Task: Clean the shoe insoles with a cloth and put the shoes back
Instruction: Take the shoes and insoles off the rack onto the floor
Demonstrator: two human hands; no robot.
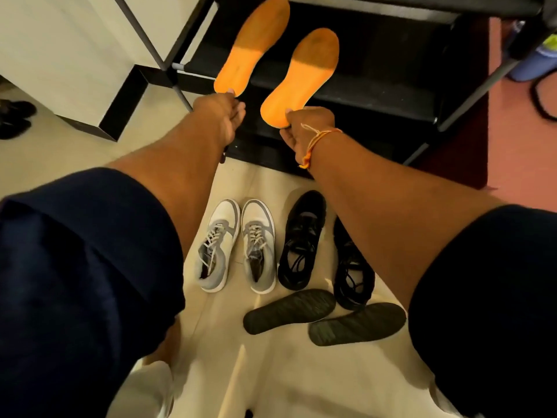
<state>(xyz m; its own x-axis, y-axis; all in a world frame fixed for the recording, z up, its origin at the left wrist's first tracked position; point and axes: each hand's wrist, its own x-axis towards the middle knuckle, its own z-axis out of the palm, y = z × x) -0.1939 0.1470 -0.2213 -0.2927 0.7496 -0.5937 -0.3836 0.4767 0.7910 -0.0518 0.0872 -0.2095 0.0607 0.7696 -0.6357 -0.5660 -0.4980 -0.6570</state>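
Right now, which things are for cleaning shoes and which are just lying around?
For the job: orange insoles held by left hand and right hand, grey-white shoes, black shoes, dark insoles on floor, shoe rack.
Lying about: dark shoes far left, blue object, black cable.

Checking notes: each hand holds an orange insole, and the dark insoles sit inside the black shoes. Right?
No: the head view shows the dark insoles on the floor beside the black shoes. Left hand and right hand each hold an orange insole.
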